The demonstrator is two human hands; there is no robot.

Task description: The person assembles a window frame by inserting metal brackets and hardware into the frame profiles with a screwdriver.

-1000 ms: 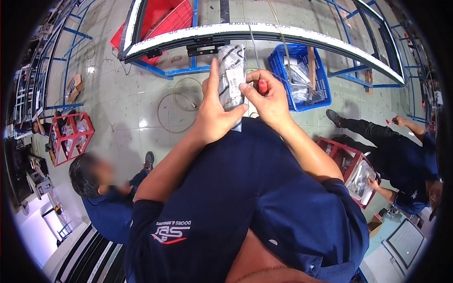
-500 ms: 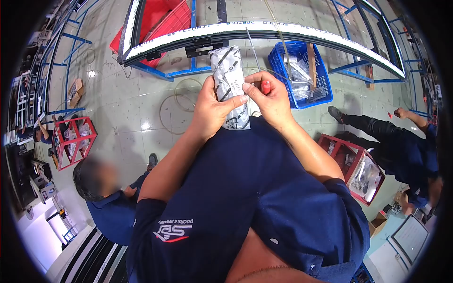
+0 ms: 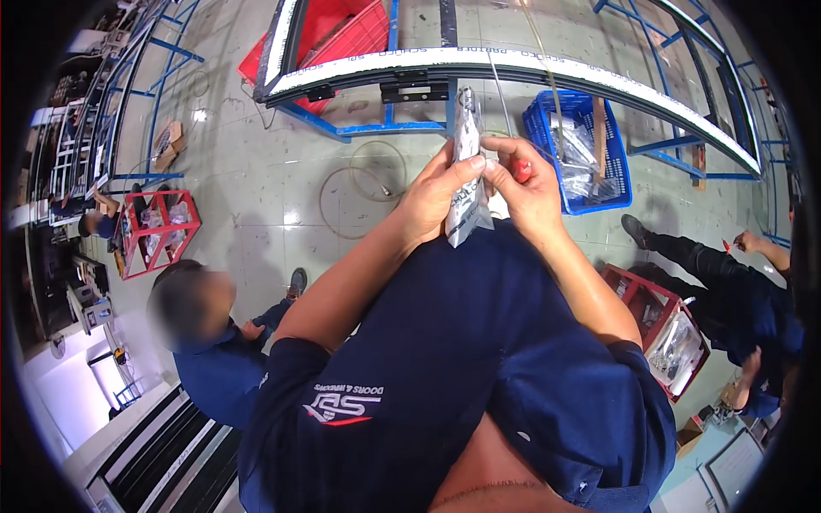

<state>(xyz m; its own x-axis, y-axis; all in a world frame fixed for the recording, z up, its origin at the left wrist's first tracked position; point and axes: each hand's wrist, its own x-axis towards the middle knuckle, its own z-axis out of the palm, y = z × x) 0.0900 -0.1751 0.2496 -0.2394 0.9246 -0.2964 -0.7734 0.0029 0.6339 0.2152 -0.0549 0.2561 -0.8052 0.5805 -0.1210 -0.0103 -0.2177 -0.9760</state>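
Note:
A clear plastic packet [image 3: 467,184] with dark printing hangs upright in front of my chest, seen nearly edge-on. What lies inside it cannot be made out. My left hand [image 3: 438,192] grips its left side, thumb across the front. My right hand [image 3: 528,195] is closed around the red handle of a screwdriver [image 3: 522,170], whose long thin shaft points away past the frame. The right thumb and fingertips also touch the packet's right edge. Just beyond the packet's top is a dark window or door frame [image 3: 428,61] covered with white printed tape, with a black hinge-like fitting [image 3: 414,89] on it.
Blue trestles [image 3: 376,128] bear the frame. Beyond are a blue crate [image 3: 622,158] with plastic packets and a red crate [image 3: 363,38]. Red racks stand left [image 3: 162,231] and right [image 3: 658,329]. Co-workers are at left [image 3: 214,368] and right [image 3: 735,299]. A hose [image 3: 321,205] coils on the floor.
The packet has turned from its broad labelled face to a narrow edge, and my left fingers have shifted on it. The surroundings have slid right and slightly down in view.

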